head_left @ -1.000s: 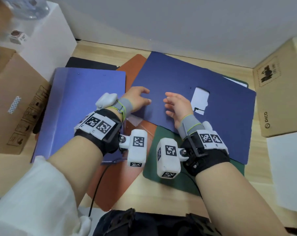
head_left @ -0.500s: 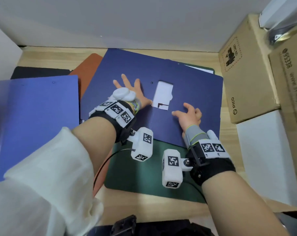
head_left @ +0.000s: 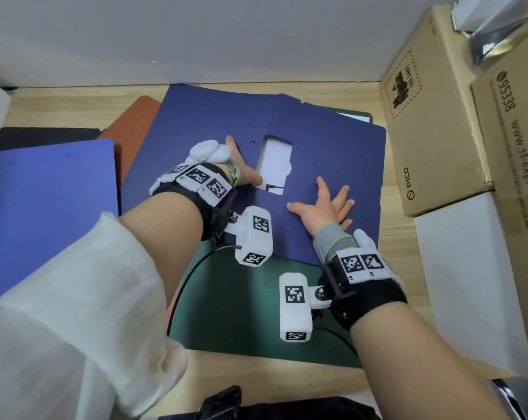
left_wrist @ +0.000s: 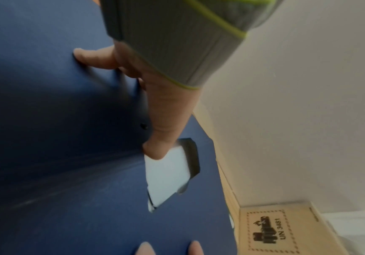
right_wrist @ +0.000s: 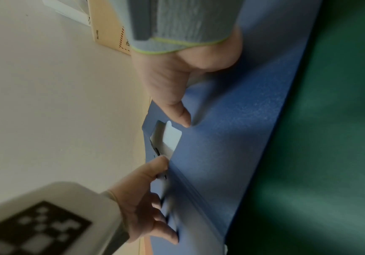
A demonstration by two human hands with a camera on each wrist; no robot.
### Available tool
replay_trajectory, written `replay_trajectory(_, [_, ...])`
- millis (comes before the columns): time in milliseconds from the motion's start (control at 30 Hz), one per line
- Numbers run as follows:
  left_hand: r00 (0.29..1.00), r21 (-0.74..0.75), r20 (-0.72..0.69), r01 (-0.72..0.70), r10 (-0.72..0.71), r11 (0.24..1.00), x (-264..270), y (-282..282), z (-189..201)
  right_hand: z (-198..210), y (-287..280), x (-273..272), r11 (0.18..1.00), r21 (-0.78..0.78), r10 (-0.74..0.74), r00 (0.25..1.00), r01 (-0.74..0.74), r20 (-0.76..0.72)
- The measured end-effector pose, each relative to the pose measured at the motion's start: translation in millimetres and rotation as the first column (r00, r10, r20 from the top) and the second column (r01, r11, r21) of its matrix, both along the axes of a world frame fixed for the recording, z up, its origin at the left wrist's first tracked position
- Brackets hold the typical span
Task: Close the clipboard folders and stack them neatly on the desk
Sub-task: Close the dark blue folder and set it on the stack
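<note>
A dark blue clipboard folder [head_left: 326, 140] lies shut on the desk, on top of a green folder [head_left: 241, 313]. A cutout [head_left: 274, 165] in its cover shows white. My left hand [head_left: 241, 168] presses flat on the cover just left of the cutout, and its thumb [left_wrist: 161, 138] touches the cutout's edge. My right hand [head_left: 329, 201] lies flat on the cover with its fingers spread, right of the cutout. A lighter blue folder [head_left: 44, 207] lies shut at the left. An orange folder [head_left: 129, 128] and a black folder [head_left: 44, 137] lie partly under the others.
Cardboard boxes [head_left: 432, 116] [head_left: 511, 140] stand against the folder's right edge. A white block [head_left: 468, 283] lies in front of them. A wall runs along the back of the wooden desk [head_left: 74, 101]. Cables trail from the wrist cameras over the green folder.
Both hands have slid apart over the dark blue cover. The left went farther up beside the cutout; the right went rightward and spread its fingers. The head view has swung right.
</note>
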State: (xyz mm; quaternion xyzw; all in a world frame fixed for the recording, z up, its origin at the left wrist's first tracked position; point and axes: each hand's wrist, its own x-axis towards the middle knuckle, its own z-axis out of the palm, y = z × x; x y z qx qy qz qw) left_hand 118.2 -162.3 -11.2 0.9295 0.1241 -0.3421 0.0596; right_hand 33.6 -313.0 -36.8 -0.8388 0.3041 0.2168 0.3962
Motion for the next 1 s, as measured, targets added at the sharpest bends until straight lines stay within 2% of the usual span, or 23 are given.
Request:
replay_trajectory(133, [0.999, -0.067, 0.014, -0.028, 0.029, 0.997, 2.4, 4.3, 20.8, 5.4, 7.9, 0.4, 1.0, 0.019, -0.003, 0.999, 0.003, 0.043])
replay_trajectory(233, [0.993, -0.203, 0.011, -0.114, 0.119, 0.972, 5.2, 12.3, 45.6, 17.3, 19.8, 4.4, 0.997, 0.079, -0.019, 0.995, 0.011, 0.101])
replay_trajectory(333, [0.968, -0.374, 0.065, -0.2, 0.241, 0.906, 2.4, 27.5, 77.3, 37.5, 38.9, 9.8, 0.99, 0.141, 0.001, 0.987, -0.024, 0.162])
replay_trajectory(467, [0.921, -0.654, 0.021, -0.282, 0.39, 0.702, 0.0, 27.6, 106.6, 55.4, 54.8, 21.8, 0.968, 0.248, -0.018, 0.968, -0.046, 0.251])
replay_trajectory(533, [0.905, -0.759, -0.007, -0.282, 0.426, 0.587, -3.9, 31.7, 121.7, 69.4, 70.6, 22.2, 0.933, 0.329, 0.025, 0.939, -0.145, 0.343])
replay_trajectory(600, [0.897, -0.827, -0.079, -0.303, 0.435, 0.474, -8.2, 31.9, 132.9, 78.8, 83.8, 22.2, 0.877, 0.417, 0.059, 0.916, -0.238, 0.397])
replay_trajectory(700, [0.875, -0.876, -0.115, -0.313, 0.47, 0.367, -17.9, 37.4, 137.9, 79.6, 102.8, 26.0, 0.816, 0.515, 0.045, 0.917, -0.263, 0.396])
replay_trajectory(800, [0.865, -0.9, -0.157, -0.324, 0.476, 0.292, -26.1, 54.6, 137.1, 91.1, 114.6, 21.6, 0.825, 0.458, 0.109, 0.889, -0.331, 0.445])
replay_trajectory(900, [0.844, -0.903, -0.195, -0.353, 0.499, 0.244, -32.8, 85.3, 123.6, 78.5, 111.5, 23.7, 0.862, 0.351, 0.169, 0.86, -0.366, 0.481])
replay_trajectory(967, [0.818, -0.918, -0.221, -0.358, 0.531, 0.171, -38.3, 105.7, 112.5, 68.3, 114.7, 22.1, 0.922, 0.263, 0.157, 0.894, -0.285, 0.419])
replay_trajectory(1000, [0.81, -0.927, -0.212, -0.344, 0.546, 0.151, -41.3, 113.6, 107.5, 65.1, 113.6, 21.6, 0.954, 0.232, 0.094, 0.925, -0.19, 0.369])
